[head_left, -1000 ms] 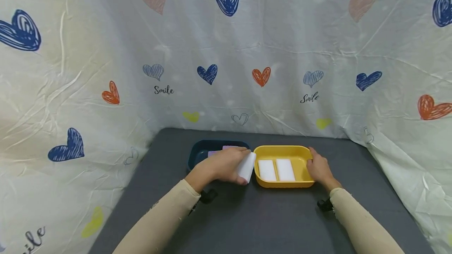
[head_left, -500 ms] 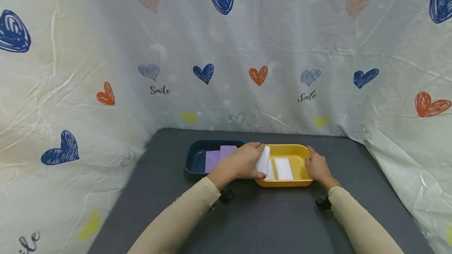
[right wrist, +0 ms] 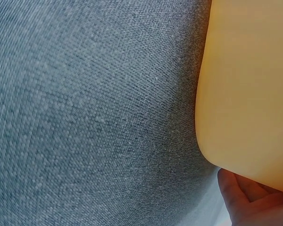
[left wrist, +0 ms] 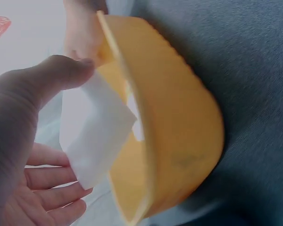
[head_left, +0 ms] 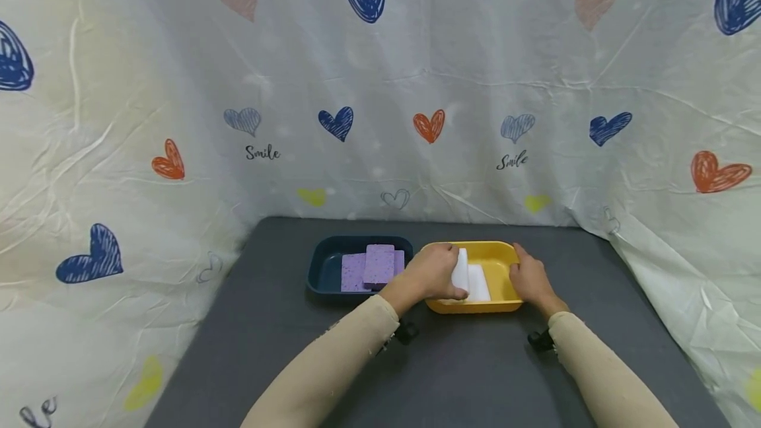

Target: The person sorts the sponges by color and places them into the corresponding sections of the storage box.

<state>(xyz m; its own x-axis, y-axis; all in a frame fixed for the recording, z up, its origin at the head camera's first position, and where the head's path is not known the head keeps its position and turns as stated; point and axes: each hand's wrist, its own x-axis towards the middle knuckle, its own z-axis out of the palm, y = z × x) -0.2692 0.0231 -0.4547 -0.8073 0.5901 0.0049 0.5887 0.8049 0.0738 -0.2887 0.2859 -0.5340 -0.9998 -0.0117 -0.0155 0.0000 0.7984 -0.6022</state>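
My left hand [head_left: 433,273] pinches a white sponge block [head_left: 460,269] between thumb and fingers, over the left part of a yellow tray [head_left: 502,264]. In the left wrist view, the held sponge [left wrist: 96,129] tilts at the tray's rim, thumb on one edge and fingers on the opposite one. Another white sponge [head_left: 479,284] lies flat inside the tray; the left hand and its sponge hide the area left of it. My right hand [head_left: 531,279] grips the tray's right end. In the right wrist view, its fingers [right wrist: 233,190] are against the yellow wall.
Left of the yellow tray stands a dark blue tray [head_left: 321,276]. Inside it are purple sponges [head_left: 378,264], one lying on top of two others. Both trays sit on a grey cloth-covered table [head_left: 464,368], with a heart-patterned curtain [head_left: 380,84] behind.
My left hand has carried the white sponge rightward from between the trays to over the yellow one, uncovering the purple sponges. My right hand keeps its grip on the tray's end.
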